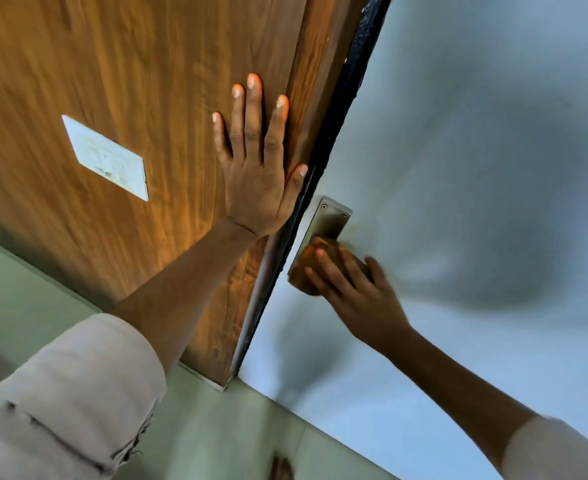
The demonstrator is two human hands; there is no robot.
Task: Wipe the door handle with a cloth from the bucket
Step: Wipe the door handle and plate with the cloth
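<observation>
Here I see my left hand (256, 174) laid flat against the brown wood-grain panel (129, 81), fingers spread wide and straight, the thumb reaching to the panel's right edge next to the black strip (351, 84) that runs down the seam. It has hold of nothing; the palm simply presses on the wood. A pale rolled-up sleeve (67, 400) covers the left forearm in the lower left corner. A white rectangular plate (107, 157) sits on the wood panel well to the left of that hand.

My right hand (358, 289) reaches across to the pale grey-blue door (476, 133) on the right. Its fingers are partly curled over a brownish-orange cloth (308, 268), pressing it against the lower part of the metal handle plate (327, 221). The cloth covers the handle itself, so I cannot tell the handle's shape; only the upper part of the plate with two screws shows above it. The hand and cloth are somewhat blurred. The plate sits just beside the door's left edge, close to the black strip and just below my left thumb.

Below the doors the floor (216, 438) is pale green. The bucket is not in my view.
</observation>
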